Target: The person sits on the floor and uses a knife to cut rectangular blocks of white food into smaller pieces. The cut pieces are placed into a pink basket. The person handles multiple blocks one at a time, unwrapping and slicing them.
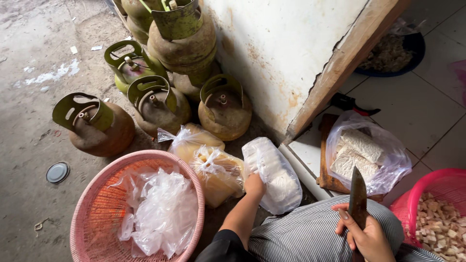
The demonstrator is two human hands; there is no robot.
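My left hand [254, 186] reaches down to the ground and grips a clear plastic bag of pale blocks [272, 172]. My right hand [367, 236] rests on my striped knee and holds a knife [358, 196] with its dark blade pointing up. Ahead of the knife, another plastic bag with two pale blocks [361, 151] lies on a wooden cutting board [326, 160]. A red basket [439, 213] at the lower right holds several small cut cubes.
Two more tied bags [208, 160] lie beside a pink basket [104, 204] lined with crumpled clear plastic. Several rusty green gas cylinders [160, 97] stand against a white wall [286, 48]. A dark bowl [395, 51] sits on the tiled floor beyond.
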